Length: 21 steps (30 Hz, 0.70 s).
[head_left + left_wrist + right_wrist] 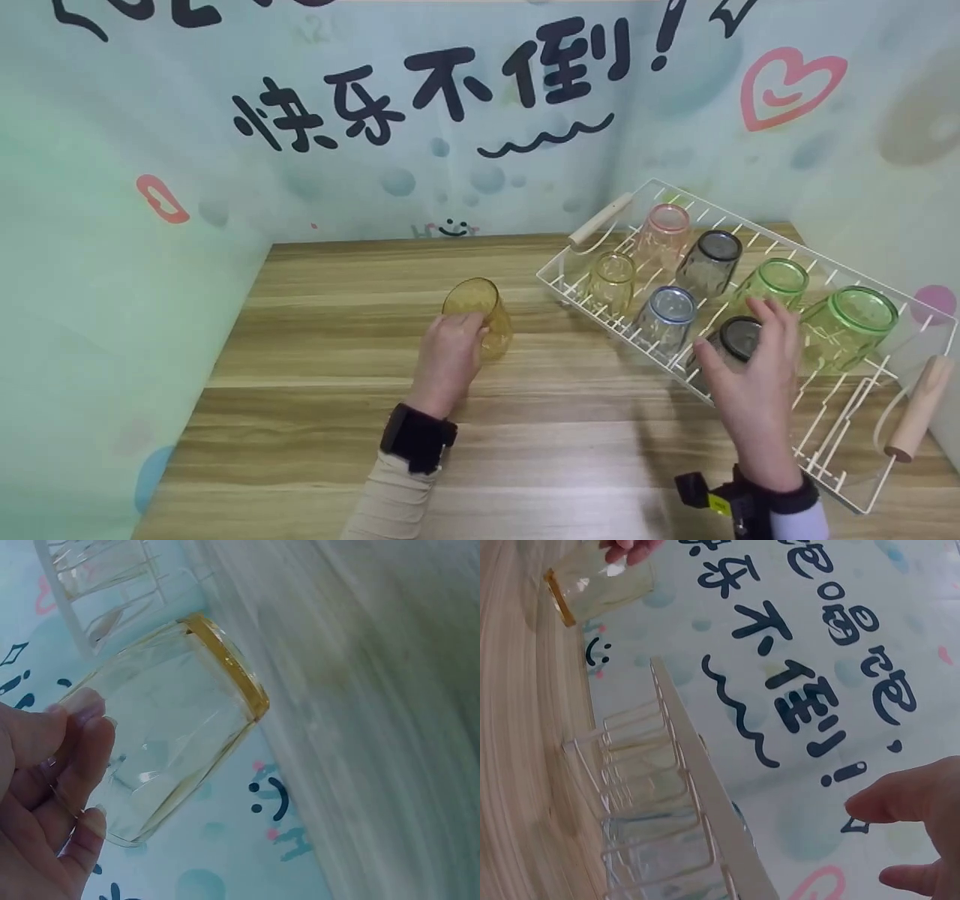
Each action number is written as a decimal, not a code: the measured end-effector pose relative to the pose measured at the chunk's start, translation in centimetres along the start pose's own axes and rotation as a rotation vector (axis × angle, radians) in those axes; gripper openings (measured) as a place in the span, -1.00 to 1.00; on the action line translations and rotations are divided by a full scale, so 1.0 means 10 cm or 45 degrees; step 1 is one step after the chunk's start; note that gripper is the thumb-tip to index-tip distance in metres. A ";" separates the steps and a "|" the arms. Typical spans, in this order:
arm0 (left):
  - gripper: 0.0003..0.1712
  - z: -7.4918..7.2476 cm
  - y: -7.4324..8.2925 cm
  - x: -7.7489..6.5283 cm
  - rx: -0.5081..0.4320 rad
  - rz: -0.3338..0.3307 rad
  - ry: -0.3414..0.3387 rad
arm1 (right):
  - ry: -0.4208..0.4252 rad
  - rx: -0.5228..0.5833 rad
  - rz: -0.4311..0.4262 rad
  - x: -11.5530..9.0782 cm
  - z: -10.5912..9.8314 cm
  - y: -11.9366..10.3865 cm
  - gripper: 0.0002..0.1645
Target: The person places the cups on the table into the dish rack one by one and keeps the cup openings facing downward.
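Note:
An amber-yellow glass [496,330] stands near the middle of the table, rim up. My left hand [450,356] pinches its rim between thumb and fingers; the thick amber base [229,664] points towards the tabletop, and whether it touches is hard to tell. Over the wire rack [637,345] on the right, my right hand [757,390] is spread with nothing in it. Its thumb is beside a dark grey glass [739,339] in the front row, partly covered by the hand. A green glass [776,279] lies just beyond the fingertips.
More glasses share the rack: pink [664,229], dark grey [711,262], yellow [611,281], blue [667,319] and a larger green one [851,326]. Wooden handles [919,409] rise at both rack ends. A printed cloth [480,180] hangs behind the table.

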<state>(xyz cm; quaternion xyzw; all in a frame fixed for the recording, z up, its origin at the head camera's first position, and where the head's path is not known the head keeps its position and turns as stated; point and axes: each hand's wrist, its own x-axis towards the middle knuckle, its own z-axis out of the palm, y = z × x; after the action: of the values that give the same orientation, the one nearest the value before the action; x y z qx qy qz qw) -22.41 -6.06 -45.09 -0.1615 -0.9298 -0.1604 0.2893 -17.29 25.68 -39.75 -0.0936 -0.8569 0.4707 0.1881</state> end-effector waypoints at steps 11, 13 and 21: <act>-0.86 -0.33 0.27 -0.03 -0.146 -0.048 0.294 | -0.276 0.437 -0.353 -0.20 0.37 -0.22 -0.26; -0.87 -0.38 0.35 -0.05 -0.206 -0.068 0.313 | -0.366 0.515 -0.312 -0.24 0.43 -0.24 -0.27; -0.83 -0.45 0.57 -0.17 -0.486 -0.143 0.303 | -0.630 0.707 -0.155 -0.34 0.59 -0.23 -0.20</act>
<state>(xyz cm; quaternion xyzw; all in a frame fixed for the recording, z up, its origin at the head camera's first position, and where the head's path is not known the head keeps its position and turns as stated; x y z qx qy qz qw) -16.61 -3.09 -41.40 -0.1414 -0.8494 -0.3671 0.3518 -16.63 18.74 -41.51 0.1287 -0.7200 0.6816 0.0213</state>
